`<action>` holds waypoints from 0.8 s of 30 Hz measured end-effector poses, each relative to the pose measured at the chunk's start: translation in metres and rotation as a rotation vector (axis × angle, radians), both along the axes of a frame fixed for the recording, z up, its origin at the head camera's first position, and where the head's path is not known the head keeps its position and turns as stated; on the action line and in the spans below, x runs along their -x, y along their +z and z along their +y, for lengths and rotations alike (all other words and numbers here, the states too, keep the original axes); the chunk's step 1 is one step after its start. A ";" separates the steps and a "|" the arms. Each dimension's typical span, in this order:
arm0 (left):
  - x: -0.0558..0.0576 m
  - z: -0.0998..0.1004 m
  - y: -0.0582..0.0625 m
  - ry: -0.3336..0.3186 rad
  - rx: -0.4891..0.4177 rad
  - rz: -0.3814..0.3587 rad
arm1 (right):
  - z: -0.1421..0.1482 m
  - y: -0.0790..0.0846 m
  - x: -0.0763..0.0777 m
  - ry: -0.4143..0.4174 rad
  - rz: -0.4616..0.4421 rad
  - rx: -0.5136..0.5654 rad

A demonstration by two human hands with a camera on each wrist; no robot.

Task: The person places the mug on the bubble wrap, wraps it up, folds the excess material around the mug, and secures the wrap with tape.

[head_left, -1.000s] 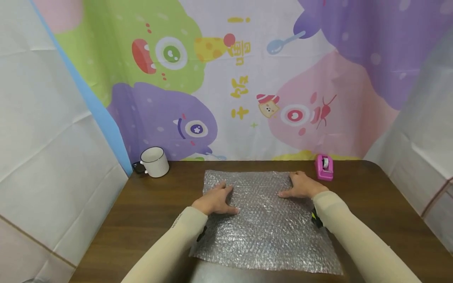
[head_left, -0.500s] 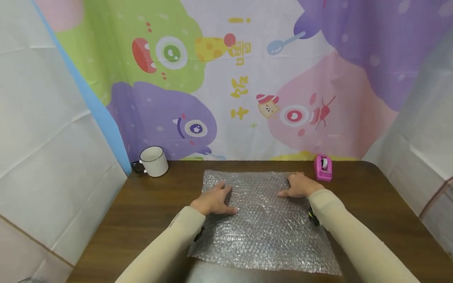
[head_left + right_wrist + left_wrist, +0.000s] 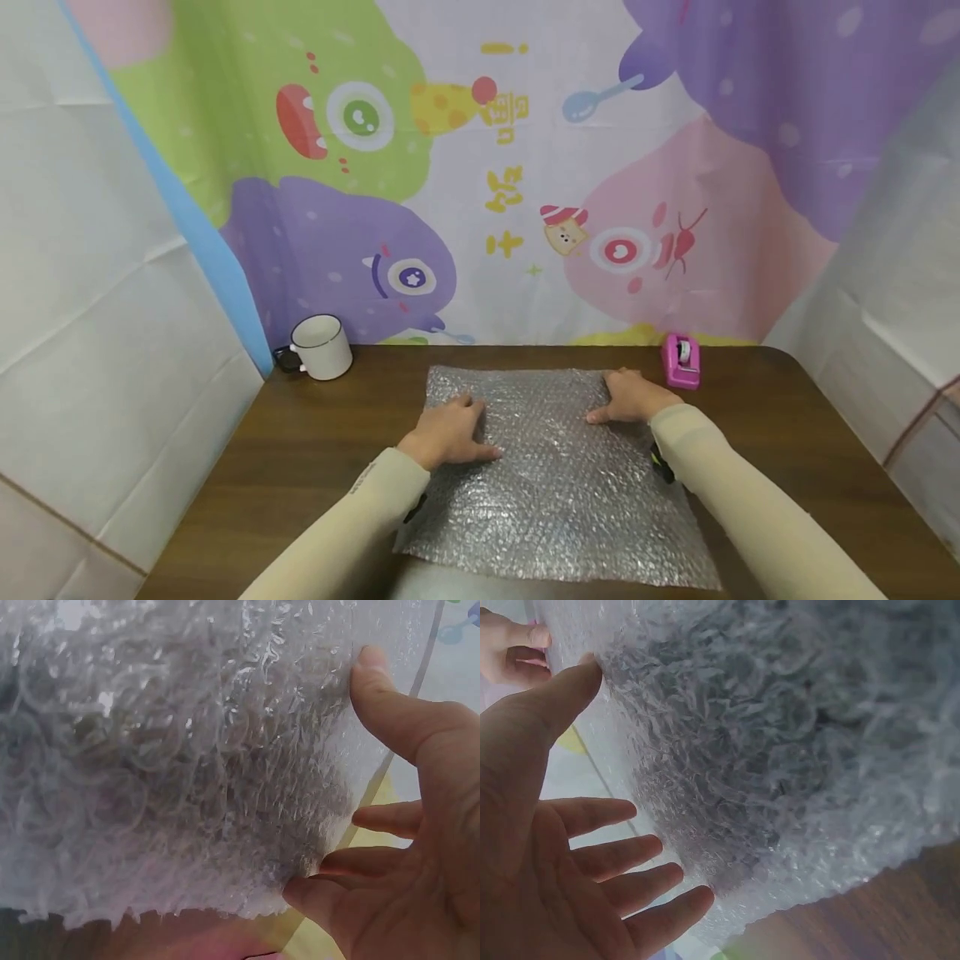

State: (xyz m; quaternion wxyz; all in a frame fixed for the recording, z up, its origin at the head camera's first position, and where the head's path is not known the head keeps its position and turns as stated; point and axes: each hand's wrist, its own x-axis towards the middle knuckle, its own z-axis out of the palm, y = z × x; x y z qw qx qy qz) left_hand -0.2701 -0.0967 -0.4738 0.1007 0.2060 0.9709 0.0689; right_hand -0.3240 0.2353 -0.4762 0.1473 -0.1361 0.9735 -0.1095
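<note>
A sheet of clear bubble wrap (image 3: 547, 500) lies spread flat on the brown table (image 3: 315, 450). On its left part rests my left hand (image 3: 450, 432), thumb and fingers spread apart; in the left wrist view the fingertips (image 3: 697, 896) touch the bubbled surface. My right hand (image 3: 633, 396) rests at the sheet's far right corner. Its thumb (image 3: 373, 679) and fingertips touch the film near the edge in the right wrist view. Neither hand grips anything.
At the back left of the table stands a white mug (image 3: 322, 348) with a dark rim, a small black object (image 3: 287, 360) beside it. A pink tape dispenser (image 3: 681, 362) stands at the back right. Behind hangs a cartoon-printed curtain (image 3: 510, 317).
The head view has shifted slightly. Both hands stay on the bubble wrap in nearly the same places, and the sheet lies as before.
</note>
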 end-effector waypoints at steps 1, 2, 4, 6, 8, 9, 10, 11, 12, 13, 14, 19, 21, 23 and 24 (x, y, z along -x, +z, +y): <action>0.000 0.000 -0.002 -0.005 -0.004 0.008 | 0.001 -0.001 0.000 -0.006 -0.001 0.001; 0.000 0.000 -0.003 -0.011 -0.006 0.014 | 0.002 -0.002 0.000 -0.009 -0.001 0.003; 0.001 -0.002 -0.006 -0.020 -0.021 0.030 | 0.002 -0.004 0.001 -0.012 -0.005 0.008; 0.002 -0.005 -0.009 -0.026 -0.050 0.042 | 0.002 -0.006 0.002 -0.010 -0.008 0.008; 0.002 -0.007 -0.011 -0.032 -0.084 0.050 | 0.002 -0.006 0.002 -0.014 -0.014 0.012; 0.003 -0.009 -0.012 -0.037 -0.104 0.060 | 0.002 -0.005 0.001 -0.017 -0.016 0.013; 0.003 -0.011 -0.012 -0.041 -0.118 0.071 | 0.001 -0.005 0.001 -0.019 -0.017 0.014; 0.003 -0.014 -0.013 -0.047 -0.133 0.083 | 0.001 -0.004 0.000 -0.021 -0.018 0.012; 0.003 -0.016 -0.013 -0.053 -0.138 0.095 | 0.001 -0.003 0.000 -0.022 -0.019 0.012; 0.003 -0.019 -0.013 -0.058 -0.142 0.110 | 0.000 -0.003 0.000 -0.024 -0.020 0.013; 0.004 -0.022 -0.013 -0.061 -0.143 0.122 | 0.000 -0.003 -0.001 -0.028 -0.022 0.017; 0.009 -0.040 -0.014 -0.045 -0.146 0.156 | -0.001 -0.004 -0.003 -0.046 -0.033 0.037; 0.010 -0.048 -0.014 -0.028 -0.152 0.170 | -0.001 -0.003 -0.003 -0.044 -0.036 0.038; 0.012 -0.056 -0.014 -0.010 -0.153 0.194 | -0.001 -0.003 -0.003 -0.039 -0.039 0.030; 0.013 -0.061 -0.014 -0.001 -0.156 0.208 | -0.001 -0.003 -0.003 -0.037 -0.041 0.024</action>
